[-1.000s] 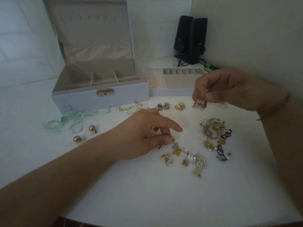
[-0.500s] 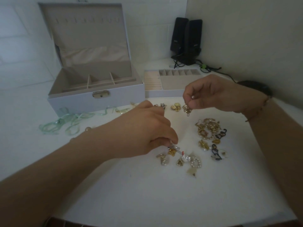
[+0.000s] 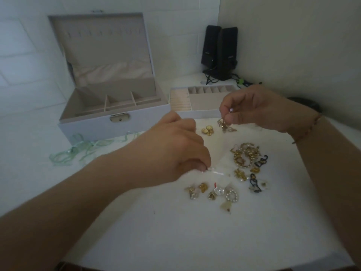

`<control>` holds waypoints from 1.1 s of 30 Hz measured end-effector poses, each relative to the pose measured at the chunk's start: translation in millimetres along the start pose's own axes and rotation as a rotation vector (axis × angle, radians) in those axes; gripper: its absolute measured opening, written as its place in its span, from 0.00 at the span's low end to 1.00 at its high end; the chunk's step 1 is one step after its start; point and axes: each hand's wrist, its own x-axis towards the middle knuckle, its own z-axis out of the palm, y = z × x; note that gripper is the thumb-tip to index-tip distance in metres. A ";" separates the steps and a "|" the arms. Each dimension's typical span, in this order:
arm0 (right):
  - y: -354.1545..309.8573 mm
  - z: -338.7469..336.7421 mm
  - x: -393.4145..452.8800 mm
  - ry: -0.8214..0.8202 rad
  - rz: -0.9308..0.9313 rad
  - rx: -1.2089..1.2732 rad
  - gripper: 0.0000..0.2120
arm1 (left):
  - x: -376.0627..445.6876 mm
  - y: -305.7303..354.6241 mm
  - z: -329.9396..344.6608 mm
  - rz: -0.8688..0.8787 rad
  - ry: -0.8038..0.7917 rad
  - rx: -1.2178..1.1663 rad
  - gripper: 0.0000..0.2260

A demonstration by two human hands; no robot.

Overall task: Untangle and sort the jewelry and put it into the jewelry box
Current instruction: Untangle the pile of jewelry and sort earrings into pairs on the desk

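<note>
- Landmark: jewelry box (image 3: 115, 122), pale grey, lid up, standing at the back of the white table (image 3: 175, 231). Three beige compartments visible inside; brass latch on the front wall.
- Removable tray (image 3: 199, 103) sits just right of the box, touching or nearly touching its side; ring rolls on its left part, small cells along its back.
- Left hand (image 3: 172, 149): in front of the box and to its right, fingers curled, thumb and fingertips pinching a small silvery pin-like piece (image 3: 273, 174) → corrected: small silvery pin-like piece (image 3: 78, 174) → see next item.
- Correct point for that piece: silvery pin (image 3: 214, 173); blurred, its exact kind cannot be told. It sits low, at or just above the table.
- Right hand (image 3: 259, 110): in front of the tray, raised off the table, thumb and forefinger pinching a gold earring (image 3: 224, 125) that dangles below the fingers.
- Two gold round studs (image 3: 207, 130) lie in front of the tray, just left of the dangling earring.
- Tangled gold pile (image 3: 246, 156) lies further from the box, right of the left hand; black chain pieces (image 3: 257, 173) against its right edge.
- Loose small pieces (image 3: 213, 192), including a pearl ring shape, lie nearest the viewer, apart from the box.
- Green ribbon (image 3: 78, 151) trails along the box's front wall, to the left.
- Black speakers (image 3: 219, 51) stand behind the tray in the corner.
</note>
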 end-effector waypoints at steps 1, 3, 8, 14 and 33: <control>0.4 -1.7 -0.1 0.027 -0.014 0.026 0.03 | 1.4 -3.6 -5.6 -0.063 0.023 -0.091 0.05; 2.1 -4.0 0.6 0.109 -0.041 0.097 0.06 | 6.7 -10.8 -16.9 -0.260 0.064 -0.285 0.03; 6.1 -5.9 5.0 0.323 -0.050 0.064 0.07 | 28.6 -23.0 -7.8 -0.523 -0.031 -0.240 0.05; 6.4 -5.3 4.5 0.345 -0.003 -0.053 0.07 | 43.1 -22.3 11.3 -0.488 -0.174 -0.161 0.04; 2.3 -0.1 4.4 0.345 0.032 -0.159 0.07 | 70.7 -21.3 32.8 -0.650 -0.093 -0.391 0.10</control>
